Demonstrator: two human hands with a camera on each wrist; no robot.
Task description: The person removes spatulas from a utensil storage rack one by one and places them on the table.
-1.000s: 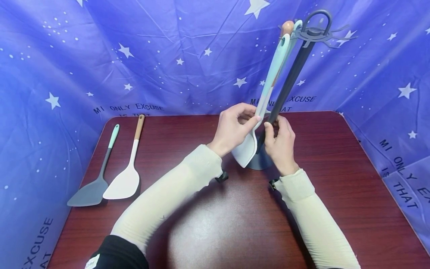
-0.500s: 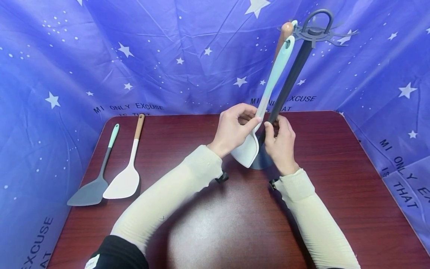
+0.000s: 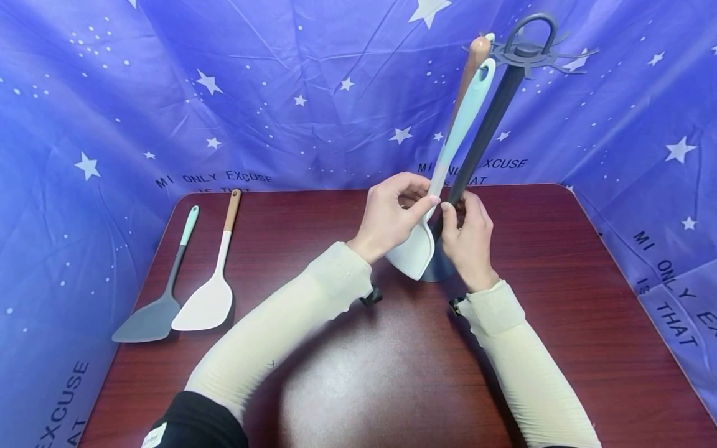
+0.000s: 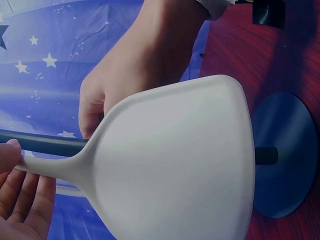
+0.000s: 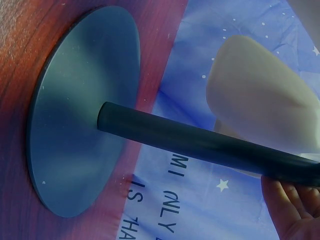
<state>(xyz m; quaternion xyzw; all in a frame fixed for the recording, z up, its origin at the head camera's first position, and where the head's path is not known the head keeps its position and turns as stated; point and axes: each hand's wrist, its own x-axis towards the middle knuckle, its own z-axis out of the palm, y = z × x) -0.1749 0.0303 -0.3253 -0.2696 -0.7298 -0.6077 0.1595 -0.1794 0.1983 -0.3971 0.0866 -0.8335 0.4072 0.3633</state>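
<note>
My left hand (image 3: 392, 214) pinches the white neck of a turner with a mint handle (image 3: 467, 115); its white head (image 3: 413, 252) hangs beside the dark stand (image 3: 487, 134). The handle's holed top lies near the stand's hooked ring (image 3: 523, 56); whether it touches a hook I cannot tell. Behind it is a utensil with a brown handle (image 3: 473, 62). My right hand (image 3: 469, 239) grips the stand's pole low down. In the left wrist view the white head (image 4: 172, 160) covers part of the pole. The right wrist view shows the round base (image 5: 82, 115) on the table.
On the left of the table (image 3: 313, 218) lie a grey turner (image 3: 151, 320) with a mint handle and a white turner (image 3: 206, 305) with a brown handle, side by side. A blue star-patterned cloth (image 3: 313, 62) hangs behind and at both sides.
The mint handle's top has shifted right, toward the stand's pole, and the white head has swung slightly right. Both hands keep their grips in nearly the same places.
</note>
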